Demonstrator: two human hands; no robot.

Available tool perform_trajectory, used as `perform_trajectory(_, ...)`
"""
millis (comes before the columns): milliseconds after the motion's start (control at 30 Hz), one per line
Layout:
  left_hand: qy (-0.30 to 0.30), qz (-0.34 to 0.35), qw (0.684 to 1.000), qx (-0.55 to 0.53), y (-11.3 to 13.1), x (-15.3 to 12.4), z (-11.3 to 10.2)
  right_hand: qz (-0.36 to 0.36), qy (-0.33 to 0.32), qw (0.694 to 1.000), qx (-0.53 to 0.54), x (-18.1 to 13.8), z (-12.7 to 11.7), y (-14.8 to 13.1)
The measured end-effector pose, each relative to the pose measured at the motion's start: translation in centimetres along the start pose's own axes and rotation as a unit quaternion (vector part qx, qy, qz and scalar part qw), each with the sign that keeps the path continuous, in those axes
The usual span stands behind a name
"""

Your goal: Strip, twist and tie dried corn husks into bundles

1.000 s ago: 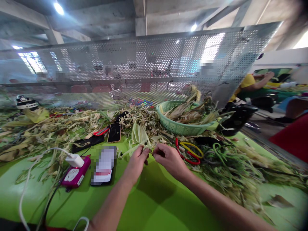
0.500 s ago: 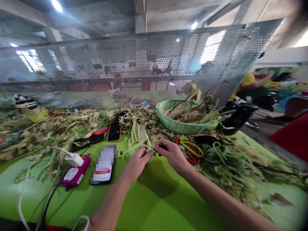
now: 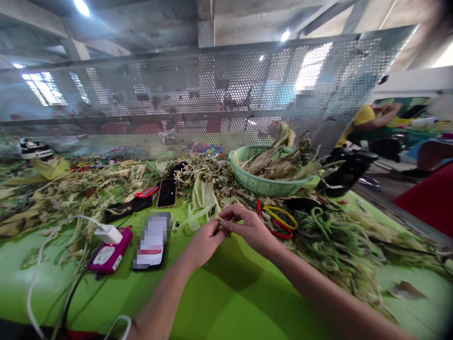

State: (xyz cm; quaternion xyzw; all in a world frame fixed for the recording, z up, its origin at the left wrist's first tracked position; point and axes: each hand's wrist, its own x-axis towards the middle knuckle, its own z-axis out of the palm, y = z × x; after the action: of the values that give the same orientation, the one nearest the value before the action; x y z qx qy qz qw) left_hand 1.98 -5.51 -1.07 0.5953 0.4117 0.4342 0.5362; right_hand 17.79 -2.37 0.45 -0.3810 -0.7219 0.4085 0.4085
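Note:
My left hand [image 3: 208, 240] and my right hand [image 3: 246, 226] meet above the green table, fingertips pinched together. Between them is a small pale strip of corn husk [image 3: 220, 221], mostly hidden by the fingers. Just behind the hands lie longer pale green husk strips [image 3: 205, 196]. To the right of my right hand rest scissors with yellow and red handles [image 3: 281, 217], next to a tangle of green strips [image 3: 323, 231].
A green plastic basket [image 3: 269, 186] holds dried husks. At left are two phones [image 3: 152, 245], [image 3: 167, 192], a magenta power socket [image 3: 110, 255] with a white cable, and heaped husk scraps [image 3: 88, 189]. A perforated metal screen [image 3: 177, 94] stands behind. Someone in yellow sits at right.
My hands have drawn closer together, the left moving slightly right and the right slightly left. The pale strip between the fingers is now more covered.

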Motion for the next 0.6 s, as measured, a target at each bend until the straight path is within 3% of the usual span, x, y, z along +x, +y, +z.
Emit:
perform_trajectory(367, -0.063, -0.021, 0.998, 0.014, 0.31, -0.49, 0.25, 0.038, 0.074, 0.993, 0.083, -0.01, 0.44, 0.35)
perform_trajectory(600, -0.028, -0.045, 0.994, -0.1, 0.42, -0.44, -0.06, 0.08, -0.002, 0.988, 0.129, 0.3, -0.41, -0.01)
